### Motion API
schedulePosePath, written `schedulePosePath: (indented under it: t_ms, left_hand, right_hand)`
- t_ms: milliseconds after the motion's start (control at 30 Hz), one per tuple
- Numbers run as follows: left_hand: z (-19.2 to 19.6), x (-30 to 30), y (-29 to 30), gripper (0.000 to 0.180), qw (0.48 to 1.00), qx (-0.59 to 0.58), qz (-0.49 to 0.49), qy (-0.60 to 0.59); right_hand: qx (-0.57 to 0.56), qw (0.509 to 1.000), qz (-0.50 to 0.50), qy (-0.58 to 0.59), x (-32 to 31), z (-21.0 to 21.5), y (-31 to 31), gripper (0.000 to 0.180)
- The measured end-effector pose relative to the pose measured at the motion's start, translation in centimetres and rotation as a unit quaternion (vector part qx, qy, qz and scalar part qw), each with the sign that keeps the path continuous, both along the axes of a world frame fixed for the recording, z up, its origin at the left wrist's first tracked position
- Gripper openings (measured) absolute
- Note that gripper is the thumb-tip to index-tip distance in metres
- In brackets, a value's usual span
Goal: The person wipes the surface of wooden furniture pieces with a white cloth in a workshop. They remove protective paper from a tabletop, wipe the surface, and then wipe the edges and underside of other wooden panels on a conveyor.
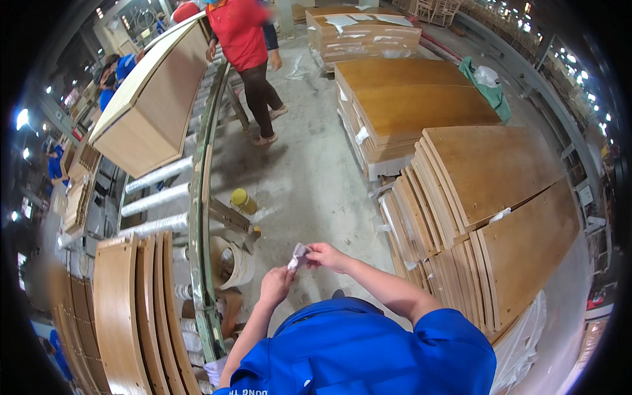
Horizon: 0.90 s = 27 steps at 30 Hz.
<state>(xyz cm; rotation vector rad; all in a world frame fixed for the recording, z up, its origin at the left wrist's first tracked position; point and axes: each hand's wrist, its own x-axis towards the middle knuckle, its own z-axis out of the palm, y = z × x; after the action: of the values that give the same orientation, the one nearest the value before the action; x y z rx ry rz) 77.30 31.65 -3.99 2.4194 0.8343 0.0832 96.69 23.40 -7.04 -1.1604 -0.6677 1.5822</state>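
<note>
In front of my body, above the grey floor, a small pale lilac-white crumpled piece (299,253), cloth or paper, is held between both hands. My left hand (276,286) is closed on its lower end. The fingers of my right hand (327,257) pinch its right side. Too little of the piece shows to tell its exact kind. To my right stand stacks of curved brown wood panels (497,172), apart from my hands. More curved panels (118,289) stand on edge at the left, by the roller conveyor (155,205).
A white bucket (238,264) and a yellow-lidded container (243,199) sit beside the conveyor. A large pale wood cabinet (155,108) rests on its rollers. A person in a red shirt (238,33) stands in the aisle ahead. Further panel stacks (408,92) line the right side.
</note>
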Motion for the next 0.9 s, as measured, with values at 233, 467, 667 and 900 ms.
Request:
schedulePosePath:
  t_ms: [233, 467, 667, 900]
  left_hand:
    - [0.1, 8.6, 4.1, 0.034, 0.993, 0.044, -0.106, -0.001]
    - [0.8, 15.2, 15.0, 0.049, 0.799, -0.59, -0.033, -0.112]
    - [4.5, 21.6, 28.3, 0.032, 0.906, -0.367, -0.17, -0.124]
    - [5.1, 32.2, 37.5, 0.024, 0.954, 0.055, -0.202, -0.214]
  right_hand:
    - [0.02, 0.987, -0.121, -0.107, 6.0, -1.9, 1.2, 0.012]
    - [0.11, 0.977, -0.155, -0.1, 13.6, 1.8, 10.7, 0.009]
    - [0.087, 0.985, -0.145, -0.017, 20.1, 6.0, 21.9, 0.013]
    - [0.119, 0.969, -0.136, -0.169, 27.9, 5.9, 31.1, 0.019]
